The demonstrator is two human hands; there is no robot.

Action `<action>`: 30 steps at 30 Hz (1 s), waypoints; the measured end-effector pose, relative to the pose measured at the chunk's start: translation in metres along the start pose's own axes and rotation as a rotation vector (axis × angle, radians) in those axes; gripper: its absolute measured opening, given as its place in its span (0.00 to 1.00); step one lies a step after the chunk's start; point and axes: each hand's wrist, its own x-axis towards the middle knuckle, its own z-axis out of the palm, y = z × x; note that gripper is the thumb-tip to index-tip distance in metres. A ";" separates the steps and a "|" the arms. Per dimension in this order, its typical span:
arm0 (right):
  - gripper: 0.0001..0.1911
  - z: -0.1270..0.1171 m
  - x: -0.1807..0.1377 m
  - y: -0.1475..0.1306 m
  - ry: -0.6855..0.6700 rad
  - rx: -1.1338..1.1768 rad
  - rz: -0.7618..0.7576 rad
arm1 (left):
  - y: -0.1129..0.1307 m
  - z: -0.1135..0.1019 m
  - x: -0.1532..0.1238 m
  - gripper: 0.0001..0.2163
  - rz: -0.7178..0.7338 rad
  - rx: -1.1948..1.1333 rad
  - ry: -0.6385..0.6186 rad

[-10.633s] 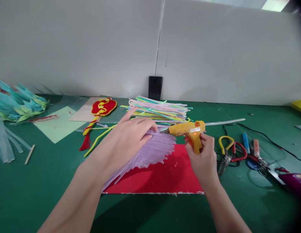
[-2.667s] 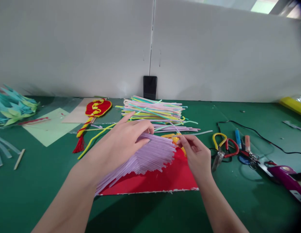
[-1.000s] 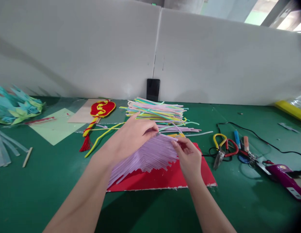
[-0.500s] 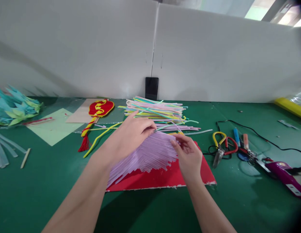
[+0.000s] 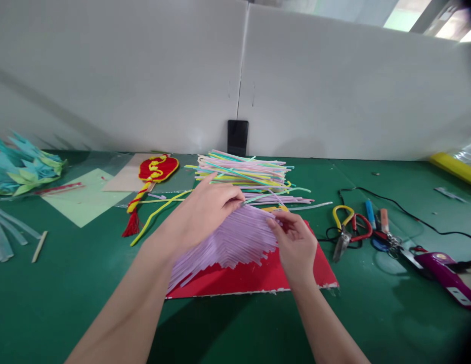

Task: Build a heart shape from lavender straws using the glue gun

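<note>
A fan-shaped sheet of glued purple straws [image 5: 235, 241] lies on a red board [image 5: 258, 275] in the middle of the green table. My left hand [image 5: 205, 212] rests on the sheet's top edge, fingertips pinching a purple straw there. My right hand [image 5: 294, 242] pinches the same straw's right end at the sheet's upper right corner. A loose pile of coloured straws [image 5: 243, 174] sits just behind. The yellow glue gun [image 5: 275, 208] lies mostly hidden behind the sheet.
Yellow and red scissors [image 5: 347, 227], pens and a purple tool [image 5: 445, 270] with a black cord lie on the right. A red and yellow ornament [image 5: 154, 172], pale paper sheets and teal paper shapes [image 5: 23, 164] are on the left. A black phone [image 5: 237, 137] leans against the white wall.
My right hand put the glue gun down behind the sheet, took a purple straw and brought it to the sheet's top edge. In the last second both hands barely moved.
</note>
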 end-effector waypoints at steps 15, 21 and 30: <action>0.11 -0.001 -0.001 -0.001 -0.023 0.002 -0.010 | 0.001 -0.002 0.000 0.10 0.005 -0.007 -0.013; 0.08 0.000 -0.002 -0.002 -0.011 -0.031 -0.021 | 0.002 -0.003 0.000 0.11 -0.030 -0.017 -0.026; 0.07 0.000 -0.001 -0.002 0.004 -0.028 -0.013 | -0.001 -0.007 -0.001 0.08 -0.069 -0.005 -0.011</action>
